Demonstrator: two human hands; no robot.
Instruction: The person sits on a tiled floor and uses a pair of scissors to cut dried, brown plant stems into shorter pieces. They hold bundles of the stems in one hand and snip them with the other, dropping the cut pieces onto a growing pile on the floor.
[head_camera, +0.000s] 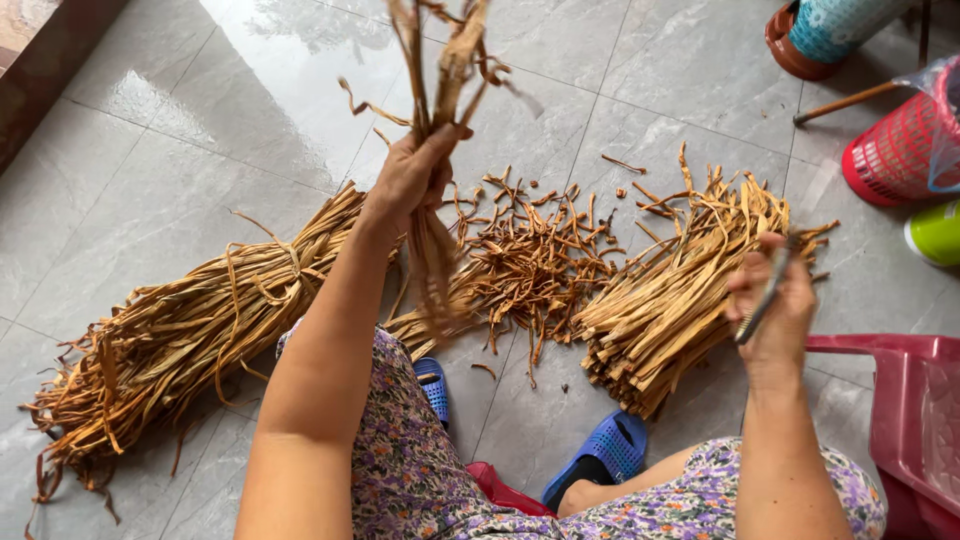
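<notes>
From the head camera, the left hand (412, 178) is raised over the floor with its fingers wrapped tight round a few long dried leaf strips (432, 120), gripped near their middle so that the tops rise out of the picture and the tails hang down to just above the knee. The right hand (775, 305) is lower and to the right, closed round a small dark blade (762, 298) that lies slantwise across the fingers; how its edge faces cannot be told. On the grey tiled floor (200, 130) lie three lots of the same stuff: a big tied bundle (190, 330) at the left, a loose heap of short trimmings (530, 262) in the middle, and a neat stack of cut strips (672, 295) at the right, just beyond the right hand. Blue sandals (608, 452) show near the bottom, a dark red plastic stool (905, 420) at the right edge, a red basket (895, 150) far right. To work these strips well, it seems wise to keep the left grip firm so they hang straight and do not twist, bring the blade to them away from the fingers and the lap, cut at one even length, and let the scraps fall on the middle heap, apart from the stack
</notes>
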